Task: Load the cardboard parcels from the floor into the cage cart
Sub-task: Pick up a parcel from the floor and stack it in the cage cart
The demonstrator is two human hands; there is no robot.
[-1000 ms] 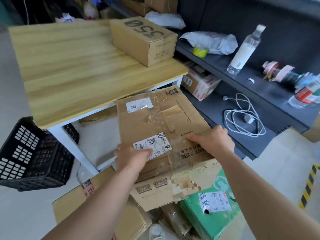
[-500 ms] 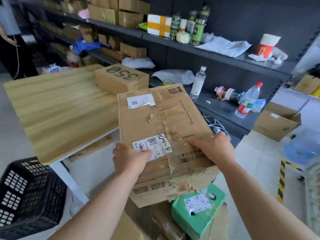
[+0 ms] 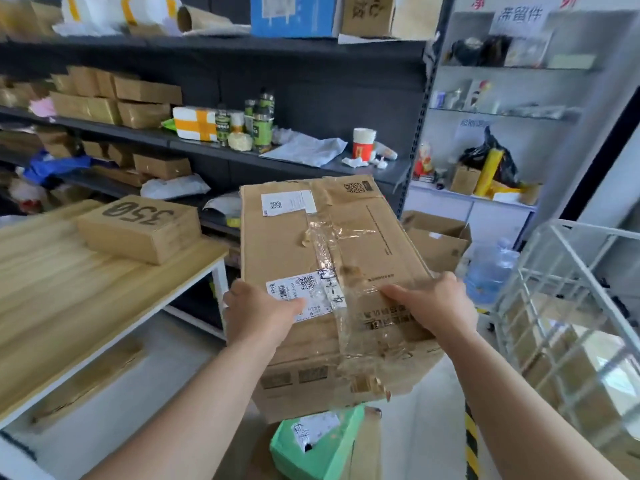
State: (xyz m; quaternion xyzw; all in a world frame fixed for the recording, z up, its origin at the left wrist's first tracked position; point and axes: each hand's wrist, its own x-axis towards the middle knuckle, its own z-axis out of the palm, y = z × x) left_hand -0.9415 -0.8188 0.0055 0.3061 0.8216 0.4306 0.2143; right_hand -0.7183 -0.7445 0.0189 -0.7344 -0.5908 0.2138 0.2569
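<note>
Both hands, left hand [image 3: 258,315] and right hand [image 3: 431,306], grip the cardboard parcel [image 3: 322,258] mid-carry; next, probably, swing it toward the cage cart [image 3: 568,306] beside the right hand.

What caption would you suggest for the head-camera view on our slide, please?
Left hand and right hand hold a taped cardboard parcel between the wooden table and the white cage cart.

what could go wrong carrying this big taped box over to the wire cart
1. The left hand and right hand grip only the near end of the cardboard parcel, so its long far end may tip down.
2. Its near edge is torn and the clear tape is peeling, so a flap might give way.
3. The cage cart has a wire wall close on the right; the parcel could snag on it.
</note>
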